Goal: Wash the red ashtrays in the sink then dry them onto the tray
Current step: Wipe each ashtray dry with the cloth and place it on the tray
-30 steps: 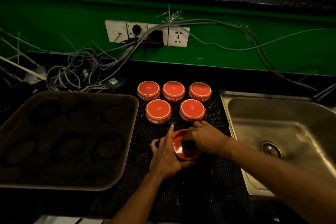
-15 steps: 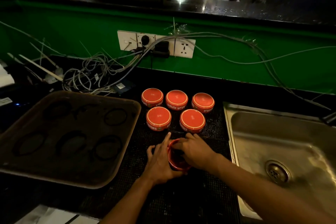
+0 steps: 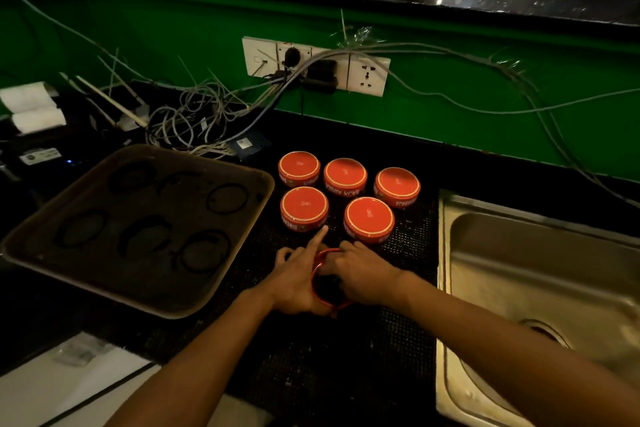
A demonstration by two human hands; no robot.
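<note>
Since a moment ago the hands have barely shifted: the upturned ashtray (image 3: 327, 282) stays pinned on the black mat (image 3: 398, 340), and the left forefinger now points further out toward the row of ashtrays behind. The left hand (image 3: 299, 279) cups its left wall with the other fingers curled round; the right hand (image 3: 362, 276) curls over the far rim, fingers dipping inside, where something dark sits that I cannot identify.

Five washed ashtrays (image 3: 369, 218) stand upside down on the mat between the tray (image 3: 242, 281) and the sink (image 3: 446, 253); none is on the tray yet.

Wet glazed ware could slip from that grip, and the outstretched finger might nudge the nearest inverted one.

White lettering rings the walls; only "SINGHA" is half legible.
</note>
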